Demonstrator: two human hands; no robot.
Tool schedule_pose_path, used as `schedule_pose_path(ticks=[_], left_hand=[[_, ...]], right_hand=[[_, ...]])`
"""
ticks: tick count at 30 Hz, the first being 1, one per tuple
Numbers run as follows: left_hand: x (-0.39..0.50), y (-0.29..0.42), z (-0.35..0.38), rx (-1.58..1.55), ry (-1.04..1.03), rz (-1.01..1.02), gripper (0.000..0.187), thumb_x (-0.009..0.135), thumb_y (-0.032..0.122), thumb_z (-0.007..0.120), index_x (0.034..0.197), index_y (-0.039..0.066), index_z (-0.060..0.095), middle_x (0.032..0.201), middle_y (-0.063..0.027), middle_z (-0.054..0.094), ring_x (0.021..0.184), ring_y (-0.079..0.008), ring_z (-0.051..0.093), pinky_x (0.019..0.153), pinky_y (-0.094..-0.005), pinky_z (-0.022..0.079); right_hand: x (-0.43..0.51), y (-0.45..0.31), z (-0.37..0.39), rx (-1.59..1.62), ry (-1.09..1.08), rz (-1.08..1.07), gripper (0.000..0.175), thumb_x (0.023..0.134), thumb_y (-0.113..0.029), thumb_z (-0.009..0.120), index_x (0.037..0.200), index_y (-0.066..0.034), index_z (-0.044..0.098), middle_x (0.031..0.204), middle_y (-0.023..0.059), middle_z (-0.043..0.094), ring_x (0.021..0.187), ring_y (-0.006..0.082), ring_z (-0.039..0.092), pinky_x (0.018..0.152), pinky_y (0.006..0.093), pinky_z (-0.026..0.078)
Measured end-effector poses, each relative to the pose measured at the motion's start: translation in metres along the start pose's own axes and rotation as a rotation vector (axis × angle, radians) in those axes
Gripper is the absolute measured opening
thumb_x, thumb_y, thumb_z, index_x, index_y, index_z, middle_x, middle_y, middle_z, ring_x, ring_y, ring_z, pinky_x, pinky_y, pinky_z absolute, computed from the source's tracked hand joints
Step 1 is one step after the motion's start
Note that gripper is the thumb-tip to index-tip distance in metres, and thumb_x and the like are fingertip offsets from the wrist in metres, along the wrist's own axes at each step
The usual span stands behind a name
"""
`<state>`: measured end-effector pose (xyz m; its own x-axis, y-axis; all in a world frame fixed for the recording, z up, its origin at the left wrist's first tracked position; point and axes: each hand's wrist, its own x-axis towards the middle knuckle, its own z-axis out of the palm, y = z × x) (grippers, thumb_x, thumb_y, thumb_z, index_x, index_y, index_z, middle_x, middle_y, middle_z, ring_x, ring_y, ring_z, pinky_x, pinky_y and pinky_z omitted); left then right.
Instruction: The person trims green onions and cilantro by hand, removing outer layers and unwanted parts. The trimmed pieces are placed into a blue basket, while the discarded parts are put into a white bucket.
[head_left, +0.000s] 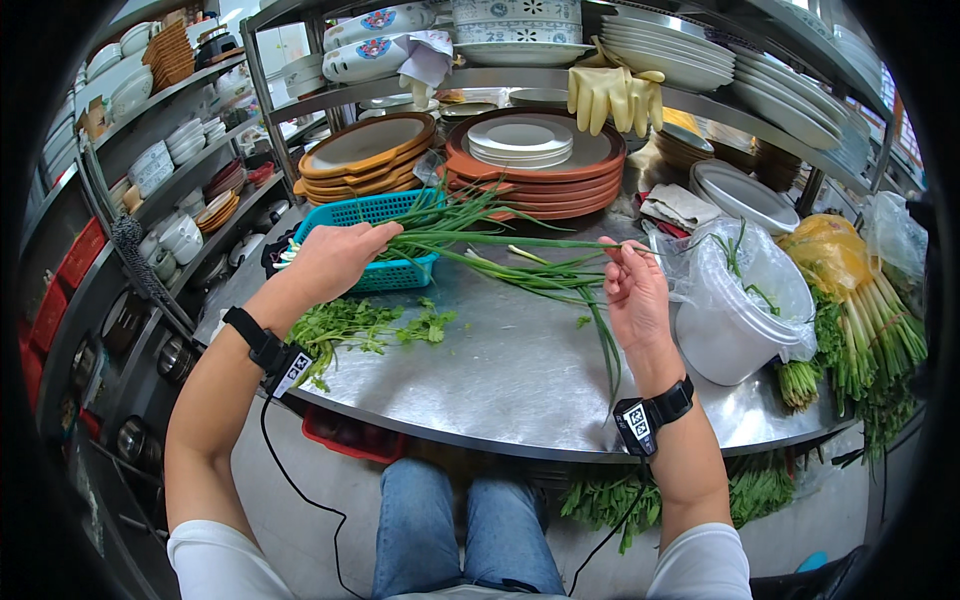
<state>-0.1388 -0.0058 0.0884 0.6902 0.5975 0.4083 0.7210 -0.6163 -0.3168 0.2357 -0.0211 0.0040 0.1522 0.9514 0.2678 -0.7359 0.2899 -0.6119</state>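
Note:
My left hand (337, 259) grips green onions over the front of a turquoise plastic basket (367, 279). Their long green leaves (502, 239) stretch across to my right hand (636, 289), which pinches the tip end between thumb and fingers. Beneath the stretched leaves, a loose bunch of green onions (536, 276) lies on the steel table (465, 375), some leaves drooping toward its front edge. More green onions (457, 206) rest on and behind the basket. To the right of my right hand stands a white plastic bucket (731, 341) lined with a clear bag, with green scraps inside.
Cilantro (352, 326) lies at the table's left front. Stacked brown-rimmed plates (536, 180) stand behind, below a shelf with rubber gloves (615, 97) hanging over it. Bundled green onions (877, 337) overhang the right edge. A red crate (352, 436) sits below the table.

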Motion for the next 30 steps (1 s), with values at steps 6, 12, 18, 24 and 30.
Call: schedule_pose_path(ticks=[6,12,18,24,30], left_hand=[[0.003,0.004,0.000,0.147,0.007,0.095,0.046,0.078,0.004,0.056,0.123,0.014,0.052,0.072,-0.0033,0.053,0.064,-0.0226,0.059,0.051,-0.0348,0.046],[0.003,-0.013,-0.005,0.228,0.106,0.115,0.050,0.077,0.004,0.056,0.125,0.014,0.050,0.072,-0.0030,0.053,0.063,-0.0224,0.059,0.051,-0.0342,0.047],[-0.008,-0.053,0.013,0.079,0.273,-0.140,0.042,0.084,0.008,0.054,0.125,0.017,0.050,0.078,-0.0050,0.060,0.073,-0.0267,0.063,0.058,-0.0372,0.050],[-0.028,-0.082,0.056,0.042,-0.124,-0.323,0.034,0.087,0.007,0.052,0.119,0.012,0.059,0.098,-0.0131,0.056,0.092,-0.0345,0.056,0.077,-0.0448,0.047],[-0.041,-0.084,0.074,0.154,-0.216,-0.468,0.029,0.081,0.003,0.056,0.107,0.010,0.067,0.098,-0.0134,0.057,0.094,-0.0329,0.057,0.076,-0.0449,0.047]], right_hand=[[0.002,0.005,-0.005,-0.094,0.008,-0.062,0.006,0.094,-0.010,0.055,0.097,-0.0073,0.051,0.082,0.0057,0.059,0.056,0.0072,0.048,0.045,0.0180,0.038],[0.004,-0.001,-0.009,-0.140,0.000,-0.079,0.005,0.095,-0.013,0.054,0.097,-0.0111,0.050,0.072,0.0000,0.050,0.050,0.0042,0.038,0.041,0.0176,0.028],[0.001,-0.001,-0.005,-0.309,0.043,-0.123,0.006,0.095,-0.013,0.054,0.098,-0.0088,0.050,0.073,0.0003,0.052,0.052,0.0042,0.040,0.042,0.0171,0.029],[-0.004,0.001,0.002,-0.600,0.014,-0.282,0.007,0.094,-0.010,0.057,0.098,-0.0049,0.054,0.077,0.0023,0.058,0.056,0.0043,0.046,0.049,0.0171,0.036],[-0.010,-0.026,0.005,-0.916,0.143,-0.717,0.010,0.092,-0.010,0.060,0.099,-0.0018,0.061,0.081,0.0012,0.061,0.066,0.0047,0.053,0.057,0.0174,0.042]])
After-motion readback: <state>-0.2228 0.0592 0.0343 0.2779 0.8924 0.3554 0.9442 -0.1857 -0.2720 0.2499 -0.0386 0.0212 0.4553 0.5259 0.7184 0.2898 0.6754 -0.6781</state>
